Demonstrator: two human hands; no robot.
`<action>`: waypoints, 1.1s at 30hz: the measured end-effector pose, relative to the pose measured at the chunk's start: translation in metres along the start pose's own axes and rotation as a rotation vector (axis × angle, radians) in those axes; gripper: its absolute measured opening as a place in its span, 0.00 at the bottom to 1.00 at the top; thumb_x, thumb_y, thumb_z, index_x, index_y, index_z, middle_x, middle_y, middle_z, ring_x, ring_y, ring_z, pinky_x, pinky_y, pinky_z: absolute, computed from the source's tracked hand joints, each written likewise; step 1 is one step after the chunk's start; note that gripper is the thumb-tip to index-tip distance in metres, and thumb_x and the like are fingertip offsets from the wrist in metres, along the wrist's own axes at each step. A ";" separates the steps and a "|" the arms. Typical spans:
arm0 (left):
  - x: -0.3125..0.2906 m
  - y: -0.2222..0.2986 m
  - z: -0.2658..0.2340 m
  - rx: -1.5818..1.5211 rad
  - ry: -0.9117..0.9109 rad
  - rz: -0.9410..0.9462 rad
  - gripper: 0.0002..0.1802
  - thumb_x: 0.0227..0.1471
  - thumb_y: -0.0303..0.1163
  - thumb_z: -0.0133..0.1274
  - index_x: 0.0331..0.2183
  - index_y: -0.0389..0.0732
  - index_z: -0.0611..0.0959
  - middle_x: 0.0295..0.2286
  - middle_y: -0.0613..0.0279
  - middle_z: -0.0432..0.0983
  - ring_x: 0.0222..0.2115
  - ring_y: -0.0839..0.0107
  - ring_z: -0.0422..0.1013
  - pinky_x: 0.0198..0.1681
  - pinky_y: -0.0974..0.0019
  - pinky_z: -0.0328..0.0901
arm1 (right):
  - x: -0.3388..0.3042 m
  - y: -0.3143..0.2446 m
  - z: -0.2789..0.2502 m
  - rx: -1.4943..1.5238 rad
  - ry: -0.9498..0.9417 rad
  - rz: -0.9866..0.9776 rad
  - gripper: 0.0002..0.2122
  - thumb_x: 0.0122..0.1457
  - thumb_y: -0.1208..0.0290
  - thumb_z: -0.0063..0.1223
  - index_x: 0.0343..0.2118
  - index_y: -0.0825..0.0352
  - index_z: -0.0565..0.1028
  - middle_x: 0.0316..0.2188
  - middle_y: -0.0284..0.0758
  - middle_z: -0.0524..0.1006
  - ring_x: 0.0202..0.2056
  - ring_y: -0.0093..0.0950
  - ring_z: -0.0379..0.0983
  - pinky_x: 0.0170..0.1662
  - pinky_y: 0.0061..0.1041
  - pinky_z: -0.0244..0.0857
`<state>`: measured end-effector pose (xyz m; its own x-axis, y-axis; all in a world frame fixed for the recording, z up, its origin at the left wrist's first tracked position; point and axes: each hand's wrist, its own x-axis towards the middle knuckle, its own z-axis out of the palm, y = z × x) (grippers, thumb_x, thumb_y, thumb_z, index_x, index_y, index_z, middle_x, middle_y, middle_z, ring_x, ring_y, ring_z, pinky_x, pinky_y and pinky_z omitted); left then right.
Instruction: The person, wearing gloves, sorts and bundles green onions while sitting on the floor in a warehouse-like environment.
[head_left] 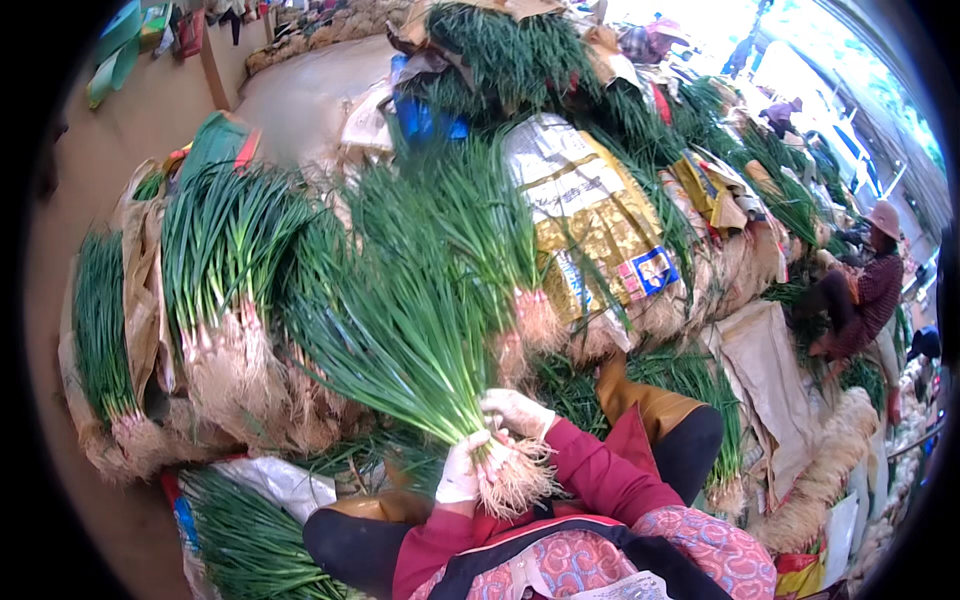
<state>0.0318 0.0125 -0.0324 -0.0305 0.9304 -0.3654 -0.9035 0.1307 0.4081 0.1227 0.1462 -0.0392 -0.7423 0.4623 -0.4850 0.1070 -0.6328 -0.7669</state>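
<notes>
A thick bunch of scallions (395, 330) is held in front of my lap, its green leaves fanning out to the far left and its pale roots (515, 478) hanging toward me. My left hand (461, 470), in a white glove, is closed around the near left side of the bunch just above the roots. The white-gloved right hand (517, 412) grips the stems from the other side, slightly farther away. Both sets of fingers are partly hidden by the stems and roots.
Stacked scallion bundles (235, 260) stand to the left. A gold and white woven sack (590, 220) lies over the pile ahead. Loose scallions (250, 540) rest by my left knee. A beige sack cloth (765, 385) lies at right, near another seated person (870, 280).
</notes>
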 end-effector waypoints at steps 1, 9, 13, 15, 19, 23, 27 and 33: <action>-0.004 0.002 0.003 -0.035 0.004 -0.008 0.21 0.44 0.30 0.50 0.42 0.32 0.72 0.33 0.51 0.74 0.33 0.58 0.73 0.41 0.59 0.68 | -0.009 -0.008 0.012 0.099 -0.023 0.016 0.07 0.56 0.66 0.50 0.26 0.62 0.68 0.18 0.25 0.68 0.15 0.15 0.63 0.16 0.14 0.56; -0.011 0.006 0.009 -0.138 -0.048 0.014 0.21 0.45 0.29 0.50 0.44 0.33 0.71 0.31 0.49 0.74 0.33 0.57 0.73 0.40 0.57 0.69 | -0.042 -0.024 0.048 0.109 0.191 -0.137 0.06 0.59 0.69 0.47 0.28 0.63 0.69 0.16 0.25 0.68 0.11 0.11 0.58 0.12 0.12 0.50; -0.008 0.001 0.001 -0.194 -0.083 0.004 0.19 0.45 0.26 0.50 0.43 0.35 0.71 0.32 0.49 0.73 0.33 0.55 0.72 0.39 0.52 0.69 | -0.029 -0.009 0.024 -0.701 0.368 -0.355 0.10 0.59 0.65 0.44 0.25 0.64 0.71 0.19 0.33 0.74 0.19 0.26 0.71 0.22 0.26 0.64; -0.010 0.001 0.002 -0.191 -0.095 0.022 0.19 0.45 0.26 0.50 0.43 0.36 0.71 0.33 0.49 0.73 0.33 0.54 0.72 0.39 0.51 0.69 | -0.022 -0.008 0.011 -1.456 0.540 -0.601 0.11 0.58 0.63 0.44 0.24 0.64 0.72 0.21 0.38 0.76 0.22 0.35 0.73 0.27 0.33 0.67; -0.020 0.008 0.019 -0.109 -0.078 0.051 0.19 0.47 0.27 0.49 0.43 0.35 0.71 0.33 0.50 0.73 0.32 0.57 0.73 0.35 0.56 0.70 | -0.026 0.016 -0.047 -1.419 0.546 -0.225 0.15 0.57 0.60 0.38 0.27 0.63 0.76 0.29 0.43 0.77 0.34 0.39 0.74 0.38 0.37 0.67; -0.015 0.005 0.021 -0.069 -0.043 0.045 0.20 0.47 0.29 0.48 0.44 0.33 0.70 0.32 0.50 0.74 0.31 0.60 0.74 0.33 0.64 0.70 | -0.028 0.065 -0.103 -1.651 -0.100 0.460 0.23 0.54 0.48 0.42 0.37 0.64 0.78 0.34 0.46 0.76 0.39 0.40 0.73 0.40 0.31 0.65; -0.014 -0.001 0.013 -0.104 -0.033 0.004 0.18 0.44 0.25 0.50 0.41 0.34 0.72 0.34 0.52 0.73 0.32 0.57 0.73 0.39 0.56 0.69 | -0.030 -0.006 -0.021 -0.542 0.283 -0.141 0.18 0.57 0.55 0.49 0.37 0.68 0.75 0.24 0.29 0.75 0.24 0.21 0.69 0.29 0.20 0.63; -0.015 0.000 0.011 -0.061 0.047 -0.006 0.17 0.45 0.26 0.49 0.40 0.33 0.72 0.29 0.49 0.74 0.29 0.57 0.74 0.37 0.58 0.70 | -0.028 -0.035 0.030 -0.416 0.306 -0.106 0.06 0.56 0.71 0.50 0.28 0.68 0.74 0.17 0.27 0.72 0.16 0.16 0.66 0.20 0.16 0.62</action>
<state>0.0367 0.0024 -0.0182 -0.0438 0.9124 -0.4070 -0.9280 0.1137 0.3548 0.1197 0.1365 0.0137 -0.5430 0.7097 -0.4488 0.3417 -0.3015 -0.8901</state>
